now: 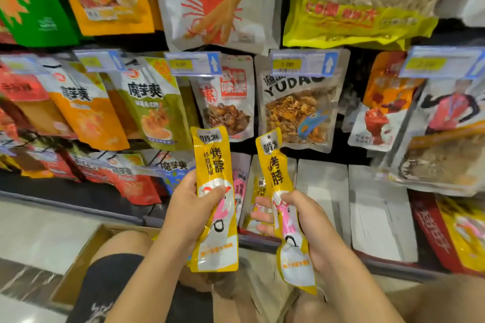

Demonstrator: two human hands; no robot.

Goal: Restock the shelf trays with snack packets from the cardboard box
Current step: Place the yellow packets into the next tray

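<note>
A: Left hand?
B: Left hand (193,208) grips the left packet (211,160), a long yellow snack pack. The thumb lies across the front and the fingers curl behind, round its lower half. The pack stands about upright.

A: Right hand?
B: Right hand (308,221) holds the right packet (271,162), same yellow kind. The thumb presses on the front and the fingertips show behind its left edge. The pack's top leans toward the left one. The two packs are near each other but apart.

A: Where are they against the shelf?
B: Both are held up in front of the shelf tray (262,240) on the lowest level, above its red front rim and not in it. Between the hands, one slot holds stocked packets (260,187) of the same yellow kind, standing on end. Pink packs (240,189) stand just left of them. White dividers (324,186) run off to the right.

A: The box?
B: Cardboard box (78,265) sits low left on the pale floor (39,228), below the left forearm and beside a knee in black shorts (105,283). The arm and knee hide what is inside.

A: Above?
B: Hanging bags (296,113) fill the rows above. Blurred price tags (194,63) with white arrows are clipped along the rail.
</note>
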